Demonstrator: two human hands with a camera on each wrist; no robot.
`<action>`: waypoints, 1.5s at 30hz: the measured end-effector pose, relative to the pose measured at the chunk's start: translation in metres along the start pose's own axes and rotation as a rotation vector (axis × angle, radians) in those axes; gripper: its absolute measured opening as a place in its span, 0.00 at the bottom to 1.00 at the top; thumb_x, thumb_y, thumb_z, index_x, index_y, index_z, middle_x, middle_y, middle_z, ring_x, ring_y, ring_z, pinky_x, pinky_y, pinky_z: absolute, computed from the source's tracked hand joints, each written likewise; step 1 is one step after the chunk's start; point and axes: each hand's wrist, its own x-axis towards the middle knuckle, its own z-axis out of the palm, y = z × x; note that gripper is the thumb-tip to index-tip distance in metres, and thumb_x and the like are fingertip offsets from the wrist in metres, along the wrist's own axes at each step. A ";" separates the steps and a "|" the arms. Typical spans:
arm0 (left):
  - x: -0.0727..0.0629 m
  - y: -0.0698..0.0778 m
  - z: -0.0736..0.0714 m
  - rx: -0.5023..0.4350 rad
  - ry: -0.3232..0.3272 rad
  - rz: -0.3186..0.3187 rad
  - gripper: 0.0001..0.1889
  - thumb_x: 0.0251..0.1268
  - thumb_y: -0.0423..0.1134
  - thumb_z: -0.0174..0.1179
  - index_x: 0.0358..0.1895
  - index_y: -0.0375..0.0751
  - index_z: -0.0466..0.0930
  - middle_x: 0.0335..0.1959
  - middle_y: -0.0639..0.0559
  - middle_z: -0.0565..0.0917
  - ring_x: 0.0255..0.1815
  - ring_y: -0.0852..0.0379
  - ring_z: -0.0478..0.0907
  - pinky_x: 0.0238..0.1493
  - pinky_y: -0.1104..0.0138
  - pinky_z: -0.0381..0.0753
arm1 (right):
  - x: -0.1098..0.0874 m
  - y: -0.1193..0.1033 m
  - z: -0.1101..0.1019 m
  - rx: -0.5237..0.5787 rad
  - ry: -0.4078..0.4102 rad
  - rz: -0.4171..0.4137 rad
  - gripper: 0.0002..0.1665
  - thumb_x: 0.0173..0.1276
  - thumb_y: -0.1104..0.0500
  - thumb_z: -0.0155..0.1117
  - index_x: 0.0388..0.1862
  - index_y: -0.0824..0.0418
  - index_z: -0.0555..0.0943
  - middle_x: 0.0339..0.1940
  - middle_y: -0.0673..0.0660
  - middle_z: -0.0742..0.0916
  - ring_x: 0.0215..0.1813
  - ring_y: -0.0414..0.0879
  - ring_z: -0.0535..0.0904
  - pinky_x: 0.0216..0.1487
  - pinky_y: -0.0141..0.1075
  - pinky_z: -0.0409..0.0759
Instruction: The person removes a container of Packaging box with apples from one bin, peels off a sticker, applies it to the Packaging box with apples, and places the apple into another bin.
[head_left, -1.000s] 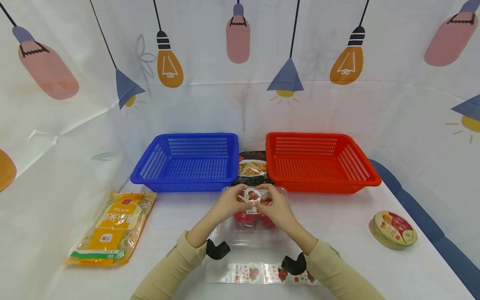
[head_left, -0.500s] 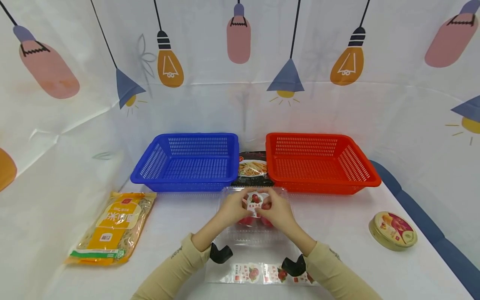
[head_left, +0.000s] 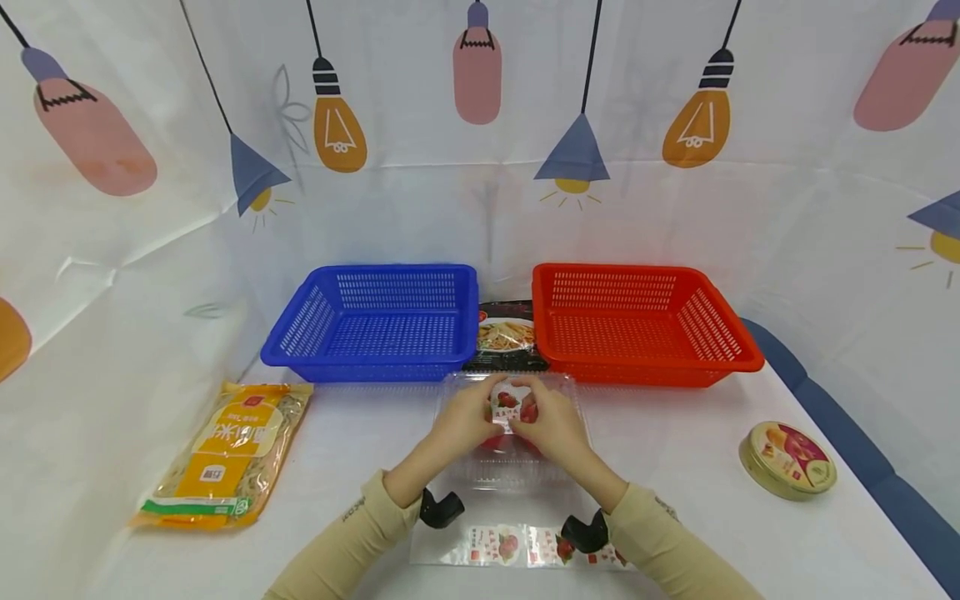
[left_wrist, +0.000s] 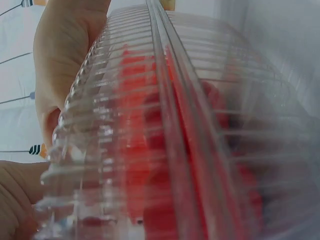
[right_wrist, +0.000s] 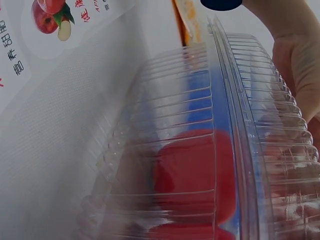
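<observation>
A clear plastic clamshell box (head_left: 498,475) with red, rounded fruit (head_left: 495,444) inside lies shut on the white table in front of me. Over its lid, a white sticker (head_left: 507,408) with a red fruit picture sits between my two hands. My left hand (head_left: 461,421) pinches the sticker's left side, thumb below and index finger above. Mirroring it, my right hand (head_left: 557,422) pinches the right side. Both wrist views look through the ribbed side of the box (right_wrist: 175,115), where the red fruit (left_wrist: 160,195) shows blurred; the sticker itself is hidden there.
Behind the box stand a blue basket (head_left: 375,372) and a red basket (head_left: 637,372), with a black food packet (head_left: 506,335) between them. A yellow noodle bag (head_left: 232,450) lies left, a round gold tin (head_left: 787,461) right. A sticker strip (head_left: 497,546) lies in front.
Both hands have lowered the sticker slightly toward me and down to the box lid. In the last half second they have barely moved. Box, baskets and packets stay where they were.
</observation>
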 end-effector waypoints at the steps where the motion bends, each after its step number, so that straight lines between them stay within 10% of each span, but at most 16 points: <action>1: 0.000 -0.001 -0.001 0.004 -0.003 0.001 0.38 0.42 0.30 0.70 0.63 0.42 0.67 0.26 0.47 0.79 0.22 0.60 0.69 0.21 0.71 0.69 | 0.000 0.000 0.000 -0.009 0.003 -0.001 0.32 0.46 0.61 0.74 0.53 0.54 0.75 0.24 0.48 0.80 0.20 0.39 0.67 0.20 0.31 0.66; 8: 0.002 -0.005 -0.004 0.045 0.000 0.004 0.37 0.42 0.30 0.71 0.62 0.41 0.68 0.36 0.48 0.81 0.34 0.53 0.78 0.27 0.69 0.74 | 0.001 0.000 0.000 -0.047 0.013 -0.017 0.34 0.44 0.60 0.76 0.53 0.56 0.75 0.25 0.49 0.81 0.22 0.40 0.69 0.22 0.33 0.68; 15: 0.000 -0.008 -0.003 0.196 0.063 0.060 0.29 0.43 0.37 0.71 0.55 0.43 0.76 0.40 0.46 0.82 0.44 0.47 0.76 0.48 0.54 0.74 | 0.000 0.000 0.000 -0.243 0.018 -0.057 0.31 0.47 0.51 0.73 0.53 0.54 0.79 0.46 0.59 0.82 0.53 0.58 0.73 0.57 0.57 0.67; 26: -0.010 -0.014 -0.002 0.365 0.014 0.098 0.21 0.58 0.51 0.60 0.55 0.49 0.78 0.66 0.38 0.64 0.68 0.32 0.50 0.58 0.37 0.56 | -0.004 0.001 0.002 -0.423 0.000 -0.087 0.24 0.53 0.46 0.64 0.50 0.49 0.82 0.54 0.60 0.78 0.55 0.59 0.67 0.51 0.53 0.65; 45: -0.014 -0.019 0.000 0.402 -0.060 0.081 0.26 0.62 0.54 0.55 0.62 0.51 0.71 0.68 0.38 0.61 0.70 0.32 0.44 0.61 0.39 0.52 | -0.006 0.003 0.000 -0.438 -0.040 -0.092 0.24 0.57 0.44 0.62 0.53 0.49 0.80 0.65 0.64 0.70 0.67 0.62 0.57 0.60 0.64 0.54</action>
